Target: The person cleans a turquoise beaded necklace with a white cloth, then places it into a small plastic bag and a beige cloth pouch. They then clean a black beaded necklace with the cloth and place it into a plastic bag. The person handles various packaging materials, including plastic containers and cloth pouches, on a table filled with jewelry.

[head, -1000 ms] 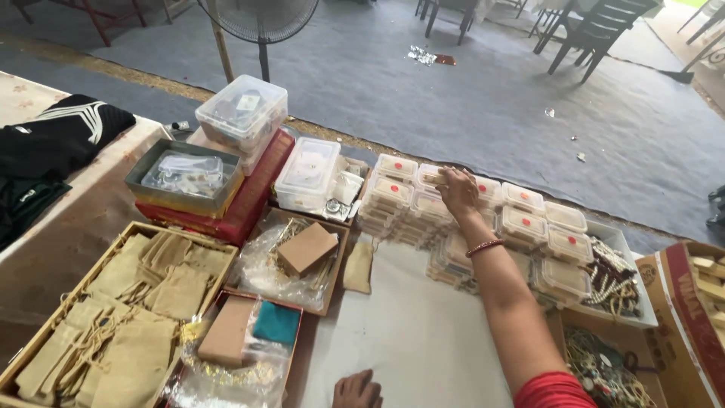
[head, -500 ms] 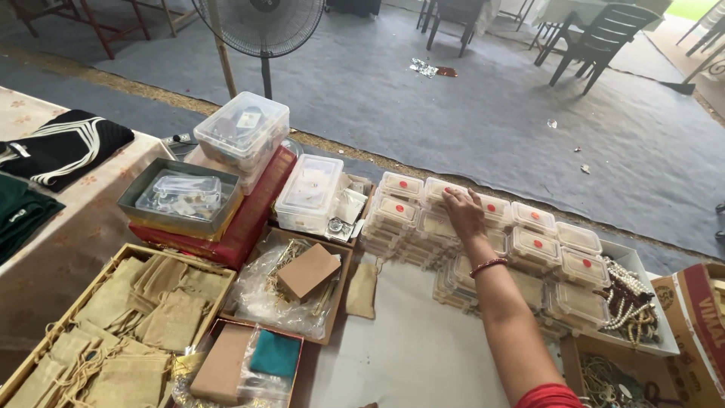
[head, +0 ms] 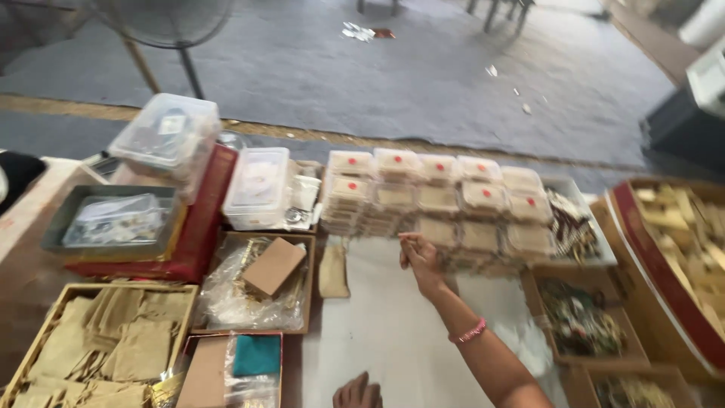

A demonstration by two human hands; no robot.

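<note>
Grey carpet runs behind the bench (head: 393,332), whose pale top is crowded with trays and boxes. Going from your left: a shallow cardboard tray of tan cloth pouches (head: 106,347) sits at the near corner, then a clear lidded plastic tub (head: 259,185) stands further back.

Your left hand (head: 356,393) shows only at the bottom edge, resting low on the bench; you cannot tell from here whether its fingers are curled or spread.

Past it, your right hand (head: 419,257) reaches forward with a pink bead bracelet (head: 470,332) on the wrist. Its fingers (head: 408,240) are pinched together at the tips, and whether something tiny sits between them is too blurred to tell.

The stacks of small flat clear packets with red dots (head: 434,200) lie just beyond those fingertips, away from you and spreading to the right, their rows running across the bench from left to right. The right hand is far nearer to them than the left, nearly touching the nearest row.
</note>
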